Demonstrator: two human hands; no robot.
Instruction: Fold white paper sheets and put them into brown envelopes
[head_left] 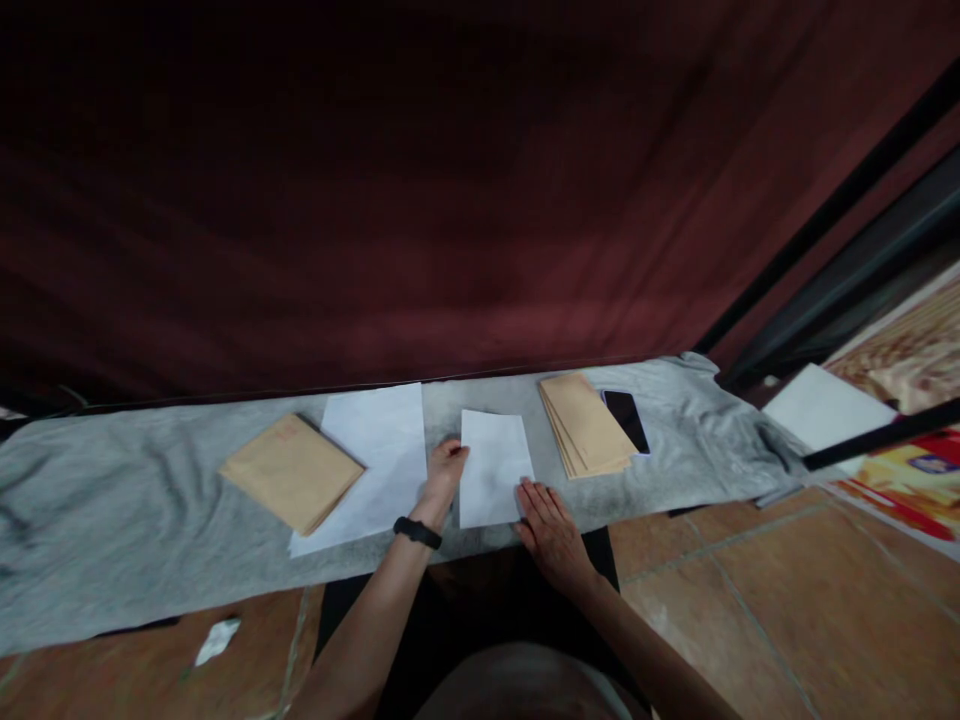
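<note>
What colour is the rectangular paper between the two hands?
The rectangular paper is white; see head view.

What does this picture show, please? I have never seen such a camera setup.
There is no machine here: these are a person's own bare hands. The one picture comes from a camera worn on the head, looking forward and down. On the grey cloth lie, from left to right, a brown paper stack partly over a large white sheet, a small white sheet, a fanned brown stack and a phone. The left hand has its fingers at the small white sheet's left edge; whether it grips is unclear. The right hand lies open at its right edge.
</note>
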